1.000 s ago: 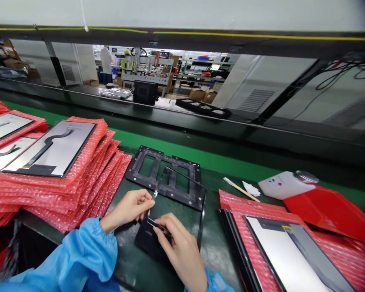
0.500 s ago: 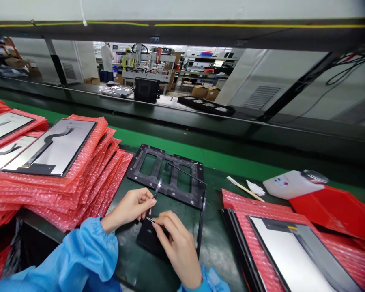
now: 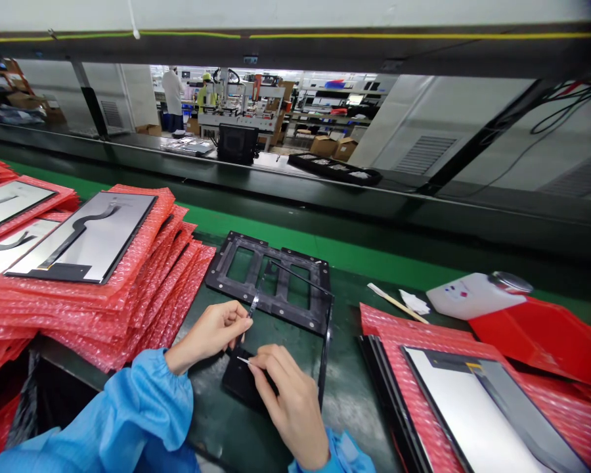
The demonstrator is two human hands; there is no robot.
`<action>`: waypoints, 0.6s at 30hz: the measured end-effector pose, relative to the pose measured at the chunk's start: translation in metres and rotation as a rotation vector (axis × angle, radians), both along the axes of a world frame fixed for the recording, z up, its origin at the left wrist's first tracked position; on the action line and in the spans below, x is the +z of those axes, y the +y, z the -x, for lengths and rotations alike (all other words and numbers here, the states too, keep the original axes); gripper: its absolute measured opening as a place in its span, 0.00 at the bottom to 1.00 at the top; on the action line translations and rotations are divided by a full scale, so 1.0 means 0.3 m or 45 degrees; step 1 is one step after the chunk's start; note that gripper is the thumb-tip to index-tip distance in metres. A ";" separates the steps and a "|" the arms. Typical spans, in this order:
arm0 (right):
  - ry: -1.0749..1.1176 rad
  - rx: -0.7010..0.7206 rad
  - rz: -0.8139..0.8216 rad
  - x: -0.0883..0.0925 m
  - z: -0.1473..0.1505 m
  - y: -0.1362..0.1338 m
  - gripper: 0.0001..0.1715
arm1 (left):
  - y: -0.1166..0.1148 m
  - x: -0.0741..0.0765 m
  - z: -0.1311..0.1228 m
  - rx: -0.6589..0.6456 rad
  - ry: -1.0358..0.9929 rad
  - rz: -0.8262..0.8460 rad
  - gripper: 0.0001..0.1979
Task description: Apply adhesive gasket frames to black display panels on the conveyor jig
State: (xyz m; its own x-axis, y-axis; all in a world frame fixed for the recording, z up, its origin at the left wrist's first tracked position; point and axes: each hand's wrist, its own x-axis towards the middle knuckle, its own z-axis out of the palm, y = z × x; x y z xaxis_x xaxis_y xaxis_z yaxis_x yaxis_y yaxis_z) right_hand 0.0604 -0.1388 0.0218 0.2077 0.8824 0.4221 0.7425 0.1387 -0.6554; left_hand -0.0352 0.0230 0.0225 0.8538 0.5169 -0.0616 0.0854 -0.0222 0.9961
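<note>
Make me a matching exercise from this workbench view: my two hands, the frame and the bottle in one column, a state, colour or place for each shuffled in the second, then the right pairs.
Column one
1. Left hand
2. Right hand
3. Frame
4. Bottle

Column two
A. White, next to a red sheet
B. Holding a slim tool with a bright tip
C. Black, with rectangular openings
D. Pinching a thin strip

Right pairs: 1-D, 2-B, 3-C, 4-A

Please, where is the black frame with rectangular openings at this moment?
In the head view, the black frame lies near the centre, beyond the left hand, right of the stacked red bubble-wrap pouches.
</note>
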 end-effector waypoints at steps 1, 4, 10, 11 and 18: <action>0.002 0.010 0.002 0.001 0.003 -0.003 0.06 | 0.001 -0.001 0.001 -0.003 0.001 -0.009 0.18; 0.018 0.045 0.012 0.003 0.009 -0.012 0.06 | 0.004 -0.004 0.003 -0.005 0.000 -0.037 0.17; 0.100 0.115 0.021 0.003 0.019 -0.056 0.05 | 0.005 -0.001 0.002 0.010 -0.007 -0.085 0.16; 0.107 0.121 0.024 0.004 0.021 -0.068 0.05 | 0.004 -0.001 0.002 0.014 -0.007 -0.093 0.17; 0.144 0.206 0.034 -0.008 0.036 -0.141 0.05 | 0.014 -0.013 0.001 0.058 -0.018 -0.163 0.15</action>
State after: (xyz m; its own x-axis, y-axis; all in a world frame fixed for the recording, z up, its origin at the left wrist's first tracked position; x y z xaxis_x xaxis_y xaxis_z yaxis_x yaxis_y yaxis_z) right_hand 0.0496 -0.1810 0.0195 0.1071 0.9187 0.3802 0.6334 0.2317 -0.7383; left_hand -0.0353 0.0270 0.0185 0.8296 0.5581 0.0188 0.0755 -0.1454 0.9865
